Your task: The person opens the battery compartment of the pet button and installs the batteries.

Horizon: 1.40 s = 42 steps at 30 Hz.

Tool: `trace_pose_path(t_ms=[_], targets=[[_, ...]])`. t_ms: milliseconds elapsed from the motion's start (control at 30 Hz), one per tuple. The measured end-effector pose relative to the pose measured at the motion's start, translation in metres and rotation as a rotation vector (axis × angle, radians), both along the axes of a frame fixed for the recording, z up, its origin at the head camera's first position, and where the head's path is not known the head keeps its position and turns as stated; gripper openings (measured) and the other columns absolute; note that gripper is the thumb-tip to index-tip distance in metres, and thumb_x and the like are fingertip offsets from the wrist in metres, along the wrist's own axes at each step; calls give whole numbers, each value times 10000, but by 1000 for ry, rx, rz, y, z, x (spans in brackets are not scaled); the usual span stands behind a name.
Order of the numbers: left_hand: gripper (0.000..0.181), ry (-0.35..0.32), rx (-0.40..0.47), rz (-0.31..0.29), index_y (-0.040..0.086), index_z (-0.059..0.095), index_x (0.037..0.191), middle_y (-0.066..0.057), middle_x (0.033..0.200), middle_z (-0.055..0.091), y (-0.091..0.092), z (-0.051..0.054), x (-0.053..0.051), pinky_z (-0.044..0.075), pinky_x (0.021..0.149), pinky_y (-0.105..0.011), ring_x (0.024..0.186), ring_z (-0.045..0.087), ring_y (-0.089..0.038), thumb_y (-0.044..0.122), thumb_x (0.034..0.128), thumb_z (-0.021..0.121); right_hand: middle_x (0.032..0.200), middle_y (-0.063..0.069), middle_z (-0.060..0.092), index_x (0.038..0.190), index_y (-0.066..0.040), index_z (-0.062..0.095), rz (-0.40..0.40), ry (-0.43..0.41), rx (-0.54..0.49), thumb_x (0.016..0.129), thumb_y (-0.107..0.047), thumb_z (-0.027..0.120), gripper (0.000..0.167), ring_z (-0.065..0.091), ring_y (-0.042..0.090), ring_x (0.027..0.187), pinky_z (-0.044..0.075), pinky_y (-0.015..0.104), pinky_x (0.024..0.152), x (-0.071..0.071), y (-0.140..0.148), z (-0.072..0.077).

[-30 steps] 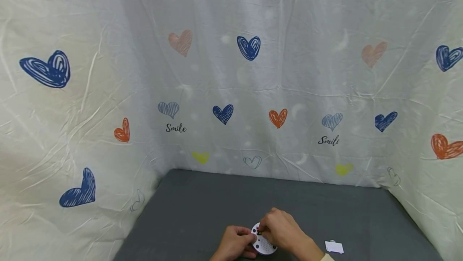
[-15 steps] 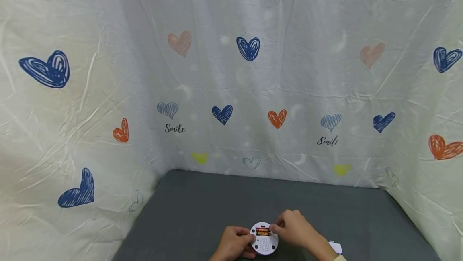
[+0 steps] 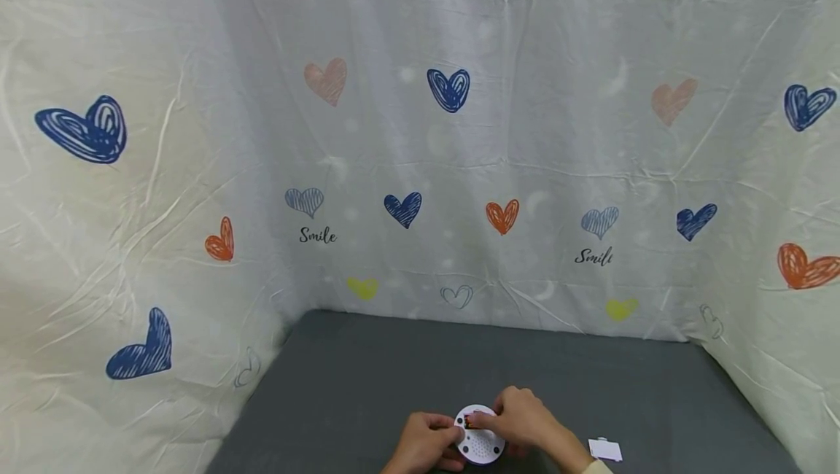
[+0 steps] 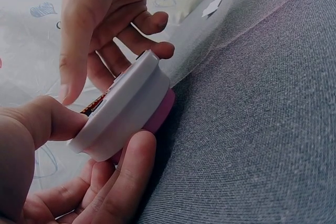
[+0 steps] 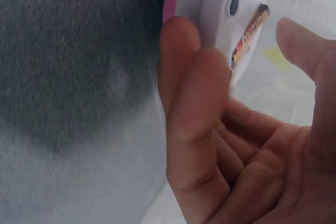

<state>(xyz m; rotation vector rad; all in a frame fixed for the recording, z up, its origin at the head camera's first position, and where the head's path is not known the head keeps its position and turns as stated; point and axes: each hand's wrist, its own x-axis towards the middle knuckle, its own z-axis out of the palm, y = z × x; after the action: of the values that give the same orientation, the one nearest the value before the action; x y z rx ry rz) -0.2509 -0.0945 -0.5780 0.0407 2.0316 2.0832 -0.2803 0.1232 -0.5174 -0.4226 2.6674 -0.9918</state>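
Observation:
My left hand [image 3: 422, 442] grips a round white device [image 3: 481, 451] by its left edge, thumb on the face and fingers beneath. In the left wrist view the device [image 4: 131, 100] is tilted, with a pink underside. Batteries [image 5: 251, 34] with red and gold wrapping lie in its slot, partly covered in the head view. My right hand [image 3: 528, 419] reaches over the slot from the right. The right wrist view shows this hand [image 5: 210, 129] with two fingers against the device's side and the thumb held apart from the face.
A small white cover [image 3: 605, 449] lies on the dark grey table [image 3: 394, 357], right of my right forearm. Behind the table and at both sides hangs a pale cloth [image 3: 551, 131] printed with hearts.
My right hand has moved back left over the battery slot after uncovering it half a second ago. The left hand keeps its grip, and the white cover shows whole again.

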Motion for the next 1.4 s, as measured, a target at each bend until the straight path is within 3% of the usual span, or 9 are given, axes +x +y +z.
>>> trace_pose_path(t_ms=[167, 433, 733, 1067, 1200, 1400], targets=[[219, -10, -8, 5, -126, 734, 1080, -105, 865, 758, -1, -1, -1, 710, 614, -351, 658, 767, -198, 21, 921, 702, 553, 11, 632, 692, -154, 706, -31, 10, 28, 939, -578, 790, 498, 569, 98, 376, 411, 221, 354, -1, -7, -5], [199, -14, -7, 10, -107, 741, 1049, -87, 834, 761, -1, -1, 0, 708, 604, -349, 646, 762, -195, 22, 902, 704, 631, 14, 642, 737, -167, 716, -63, 36, 64, 918, -562, 812, 445, 586, 143, 413, 443, 263, 363, -2, -11, -10], [205, -15, -7, 10, -116, 735, 1051, -90, 843, 766, 0, 2, 2, 708, 606, -347, 657, 767, -203, 13, 895, 700, 636, -29, 673, 831, -162, 781, -46, 32, -8, 912, -417, 839, 274, 563, 80, 407, 381, 201, 369, -3, -6, -11], [201, -22, 2, 10, -117, 739, 1050, -105, 833, 780, 0, 0, 0, 710, 606, -358, 653, 772, -211, -1, 891, 697, 677, -2, 699, 908, -111, 827, -4, 1, -77, 939, -325, 827, 216, 584, 57, 420, 422, 183, 362, -3, 0, -7], [206, -18, -1, 8, -112, 740, 1049, -102, 815, 776, 0, -2, -1, 708, 606, -351, 646, 766, -201, 8, 888, 697, 724, -21, 732, 922, -115, 843, -8, 6, -81, 968, -322, 807, 214, 609, 83, 497, 474, 219, 414, -5, 9, -3], [206, -9, 11, 13, -114, 739, 1049, -97, 811, 773, 1, -3, -1, 709, 605, -356, 645, 767, -203, 3, 883, 703, 858, -32, 787, 930, -146, 848, -66, 88, -29, 954, -290, 823, 148, 694, 126, 736, 592, 329, 599, -11, 32, 15]])
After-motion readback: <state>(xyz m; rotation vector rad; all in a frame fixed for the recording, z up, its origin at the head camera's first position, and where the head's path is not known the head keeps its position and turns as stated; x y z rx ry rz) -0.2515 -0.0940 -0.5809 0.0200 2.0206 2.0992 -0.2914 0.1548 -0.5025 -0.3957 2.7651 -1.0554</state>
